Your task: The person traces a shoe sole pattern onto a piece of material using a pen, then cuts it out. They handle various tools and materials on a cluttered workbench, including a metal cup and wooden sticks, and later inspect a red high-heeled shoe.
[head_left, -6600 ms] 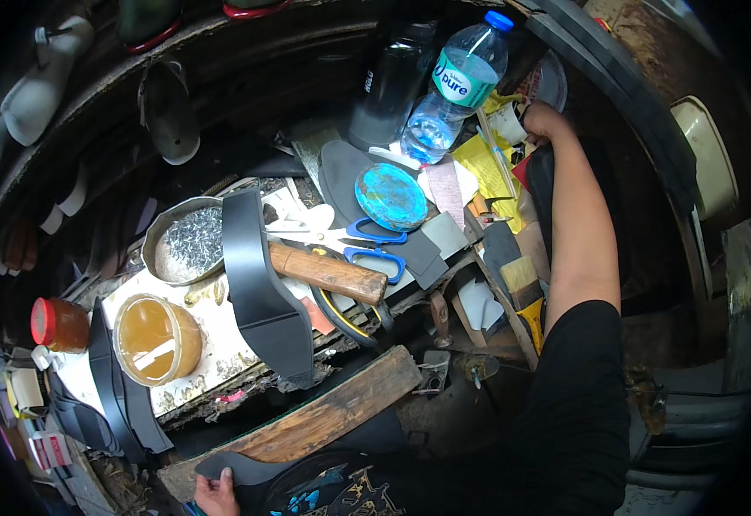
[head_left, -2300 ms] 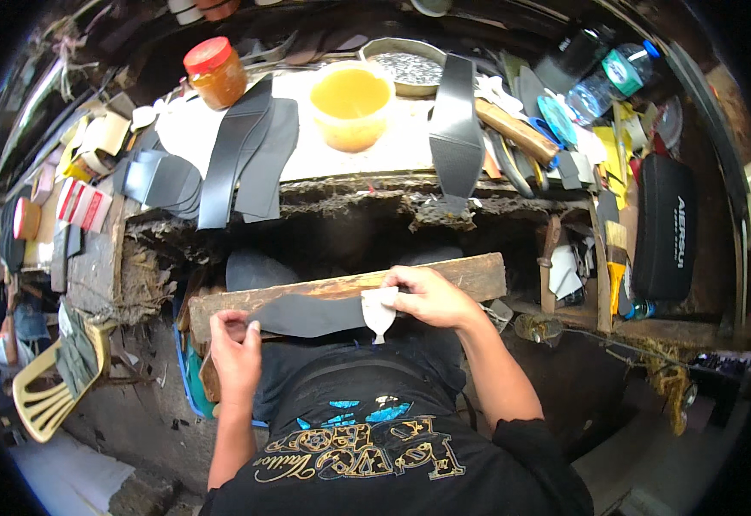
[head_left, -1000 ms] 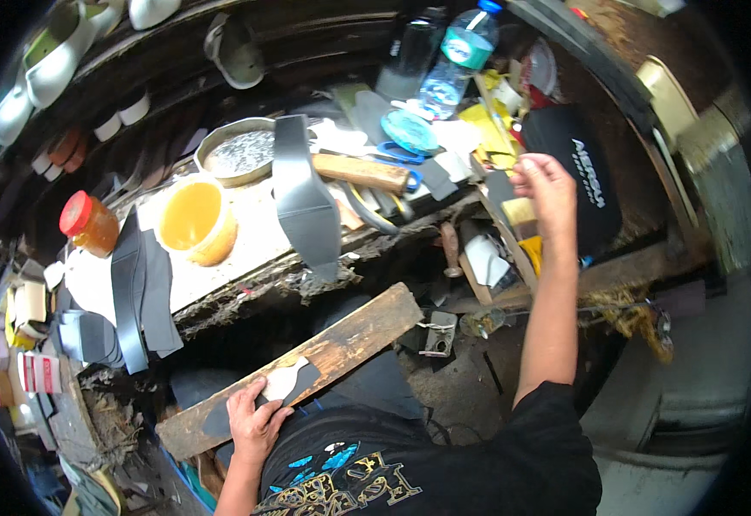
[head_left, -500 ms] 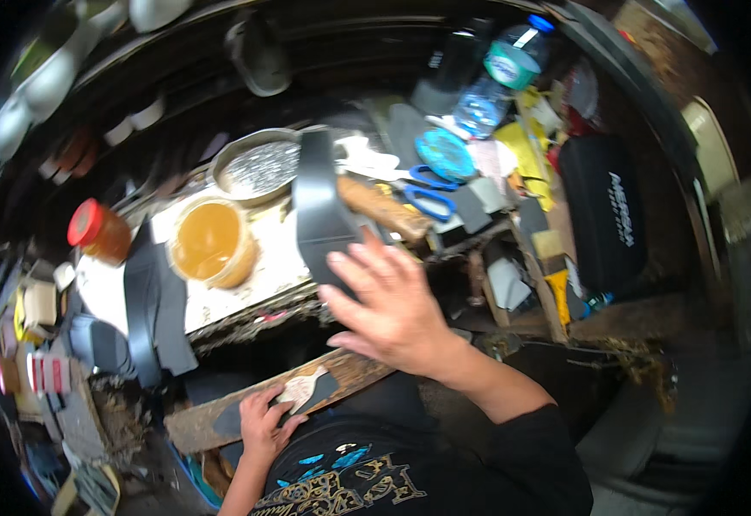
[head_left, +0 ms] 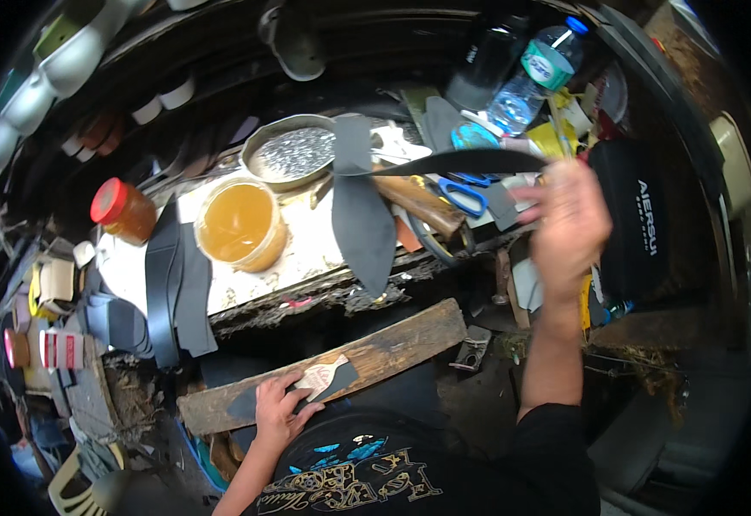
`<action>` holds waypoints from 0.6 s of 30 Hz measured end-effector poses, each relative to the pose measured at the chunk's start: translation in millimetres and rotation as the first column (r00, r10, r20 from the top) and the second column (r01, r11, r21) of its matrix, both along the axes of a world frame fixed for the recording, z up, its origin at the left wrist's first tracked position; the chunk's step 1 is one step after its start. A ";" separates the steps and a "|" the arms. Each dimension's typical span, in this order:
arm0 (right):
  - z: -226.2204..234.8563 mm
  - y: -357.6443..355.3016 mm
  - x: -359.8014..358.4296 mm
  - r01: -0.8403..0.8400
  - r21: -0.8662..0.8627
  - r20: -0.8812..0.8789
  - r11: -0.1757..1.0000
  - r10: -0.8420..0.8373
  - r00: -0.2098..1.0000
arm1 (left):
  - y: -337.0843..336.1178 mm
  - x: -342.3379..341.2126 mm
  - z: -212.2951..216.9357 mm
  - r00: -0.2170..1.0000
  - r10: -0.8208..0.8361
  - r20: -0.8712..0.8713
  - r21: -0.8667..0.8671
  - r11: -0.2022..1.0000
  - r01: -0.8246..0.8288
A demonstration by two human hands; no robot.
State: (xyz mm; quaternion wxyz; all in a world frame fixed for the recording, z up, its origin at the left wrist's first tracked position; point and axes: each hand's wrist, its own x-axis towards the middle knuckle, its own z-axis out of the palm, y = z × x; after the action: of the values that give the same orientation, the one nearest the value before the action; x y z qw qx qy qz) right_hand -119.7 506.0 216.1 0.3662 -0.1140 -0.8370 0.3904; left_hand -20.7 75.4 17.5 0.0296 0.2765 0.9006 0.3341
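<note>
The left hand (head_left: 282,408) lies with its fingers loosely spread, pressing down rather than closing around anything. Beneath it, a pale, flat template (head_left: 324,377) with a narrow neck rests on a dark grey sheet piece (head_left: 242,402), both backed by a rough wooden plank (head_left: 405,344). That pressure likely keeps the thin layers from slipping, while the plank gives them a firm base below the worktop's (head_left: 313,236) front edge.

The right hand (head_left: 571,219) is raised beyond the worktop's right half. It is blurred, but its grip seems to pinch the far end of a long dark strip (head_left: 461,161), which spans the air as a thin, springy arc. The strip's other end meets a matt grey, leaf-shaped piece (head_left: 365,236) whose tapered tip hangs over the worktop's ragged front edge.

Near the worktop's left end, smooth, sheet-like strips (head_left: 165,288) also overhang the front edge, probably so they are easy to pick up. A translucent tub (head_left: 240,225) of amber liquid stands between them and the leaf-shaped piece. Behind it, toward the back edge, a round metal pan (head_left: 294,155) gathers small shiny bits, presumably to stop them scattering. A worn wooden handle (head_left: 416,202) lies right of the grey piece.
</note>
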 end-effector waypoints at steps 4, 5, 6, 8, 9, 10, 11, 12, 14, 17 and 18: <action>40.8 52.1 -15.0 0.009 -0.331 -0.224 0.944 -0.088 0.971 | 1.3 -1.1 2.9 1.000 -0.002 -0.010 0.026 1.000 0.002; 37.9 56.0 -11.0 -0.002 -0.258 -0.300 0.966 -0.079 0.951 | 1.4 -0.8 3.2 1.000 0.004 -0.008 0.030 1.000 -0.004; 32.1 58.6 -5.1 0.001 -0.196 -0.373 0.981 -0.076 0.925 | 1.4 -0.2 3.4 1.000 0.011 -0.005 0.035 0.999 -0.011; 8.6 59.1 5.2 0.053 0.012 -0.399 0.999 -0.043 0.916 | 0.8 0.6 3.6 1.000 0.013 -0.005 0.038 0.999 -0.013; -7.4 58.5 7.3 0.060 0.134 -0.386 0.989 -0.004 0.923 | 0.2 0.5 3.6 1.000 0.014 -0.005 0.042 0.999 -0.014; -23.2 58.3 9.8 0.065 0.229 -0.346 0.971 0.019 0.938 | -0.4 0.5 3.7 1.000 0.000 -0.019 0.035 0.999 0.001; -36.1 59.6 13.4 0.023 0.337 -0.215 0.941 0.053 0.975 | -0.9 0.3 3.7 0.999 -0.011 -0.035 0.031 0.999 0.012; -47.0 61.3 15.5 -0.036 0.389 -0.051 0.921 0.061 0.997 | -1.6 0.4 4.1 0.999 -0.018 -0.049 0.025 0.999 0.019; -60.0 65.8 14.3 -0.191 0.247 0.258 0.950 0.125 0.958 | -3.0 -0.1 4.9 0.998 -0.037 -0.047 0.019 0.999 0.038; -44.3 73.3 13.3 -0.349 0.264 0.392 0.899 0.230 0.891 | -4.8 -0.1 7.0 0.999 -0.043 -0.021 0.023 0.999 0.043; -33.0 72.6 11.1 -0.311 0.186 0.496 0.932 0.184 0.849 | -4.9 -0.1 7.3 0.999 -0.040 0.001 0.020 0.999 0.040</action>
State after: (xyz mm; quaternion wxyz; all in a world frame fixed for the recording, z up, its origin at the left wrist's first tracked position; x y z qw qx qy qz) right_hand -108.6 578.6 183.2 0.1101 -0.0467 -0.9518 0.2826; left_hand -20.7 70.5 24.8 0.0339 0.2944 0.8916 0.3423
